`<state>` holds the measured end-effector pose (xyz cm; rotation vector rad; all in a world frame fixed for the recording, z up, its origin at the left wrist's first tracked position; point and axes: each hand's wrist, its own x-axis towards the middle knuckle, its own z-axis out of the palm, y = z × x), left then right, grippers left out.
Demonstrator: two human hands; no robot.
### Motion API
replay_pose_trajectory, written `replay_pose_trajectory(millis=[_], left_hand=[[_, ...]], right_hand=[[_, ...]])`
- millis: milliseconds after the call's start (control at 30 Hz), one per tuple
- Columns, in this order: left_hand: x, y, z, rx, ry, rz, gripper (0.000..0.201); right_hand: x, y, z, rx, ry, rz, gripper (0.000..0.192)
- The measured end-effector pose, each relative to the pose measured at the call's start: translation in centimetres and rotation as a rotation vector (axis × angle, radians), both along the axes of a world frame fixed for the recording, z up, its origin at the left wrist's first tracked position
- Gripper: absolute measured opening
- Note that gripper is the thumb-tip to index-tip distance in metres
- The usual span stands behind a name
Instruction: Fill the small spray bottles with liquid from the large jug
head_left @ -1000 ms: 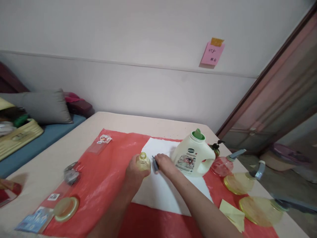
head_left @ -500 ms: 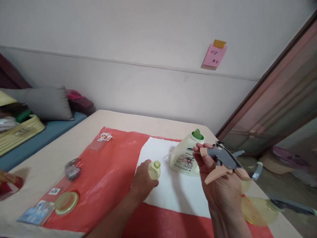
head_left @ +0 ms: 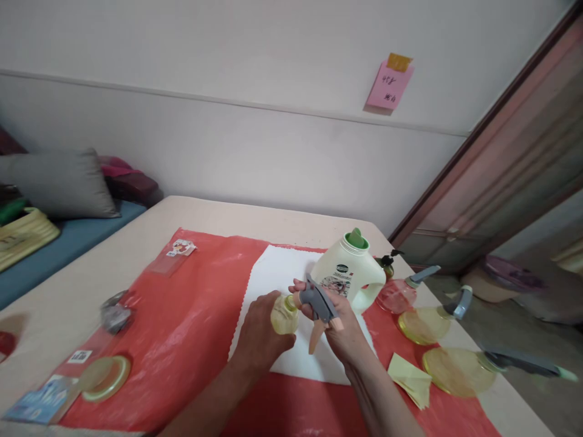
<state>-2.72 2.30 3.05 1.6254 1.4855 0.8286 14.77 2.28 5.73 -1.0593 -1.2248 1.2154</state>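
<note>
My left hand [head_left: 260, 326] is wrapped round a small clear yellowish bottle [head_left: 283, 319], held tilted over a white cloth [head_left: 257, 291]. A grey and peach trigger spray head [head_left: 319, 302] is in my right hand [head_left: 346, 334], its collar up against the bottle's neck. The dip tube is out of sight, and I cannot tell whether the collar is threaded on. Just behind my right hand stands a large pale detergent jug [head_left: 328, 264] with a green cap [head_left: 356, 238].
To the right lie a pink bottle [head_left: 395, 296], a yellow bottle [head_left: 421, 326], a larger yellow bottle [head_left: 460, 370] and a folded yellow cloth [head_left: 410, 379]. A round yellowish lid [head_left: 107, 377] and clear packets [head_left: 40, 397] sit left on the red sheet [head_left: 195, 328].
My right hand has brought the spray head left to the bottle's neck; its tube no longer shows. My left hand keeps the bottle. The view has shifted slightly right.
</note>
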Motion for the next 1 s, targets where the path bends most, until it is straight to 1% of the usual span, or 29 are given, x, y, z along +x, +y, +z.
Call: replay_pose_trajectory(millis=[67,167,333,367,500,600,667,733,867,1000], left_hand=[[-0.1,-0.1,0.3,0.026,0.004,-0.010,0.075],[-0.2,-0.2,0.0,0.060,0.001,-0.018,0.073],[-0.3,0.0,-0.9,0.089,-0.028,0.010,0.078],[-0.3,0.0,-0.9,0.087,-0.049,0.011,0.077],[-0.4,-0.1,-0.7,0.058,-0.197,-0.054,0.077],[-0.3,-0.2,-0.7,0.091,-0.256,-0.090,0.078],[-0.2,-0.3,-0.8,0.150,-0.261,-0.112,0.077],[-0.2,-0.3,-1.1,0.196,-0.254,-0.117,0.075],[-0.2,-0.3,-1.8,0.191,-0.221,-0.113,0.073],[-0.1,-0.4,-1.7,0.179,-0.153,-0.078,0.078]], right_hand=[[0.1,0.0,0.1,0.000,0.003,0.016,0.043],[0.5,-0.1,0.1,0.005,0.014,-0.006,0.042],[0.9,-0.3,0.0,0.022,0.081,-0.153,0.041],[0.9,-0.3,0.1,0.029,0.077,-0.174,0.040],[0.5,-0.9,1.1,0.069,0.055,-0.220,0.039],[0.1,-1.1,1.5,0.066,0.044,-0.206,0.034],[0.0,-1.1,1.4,0.070,0.023,-0.180,0.029],[0.0,-1.0,1.0,0.074,0.017,-0.147,0.030],[0.2,-0.6,0.3,0.022,0.007,-0.079,0.037],[0.8,-0.1,-0.1,0.002,0.014,-0.094,0.039]])
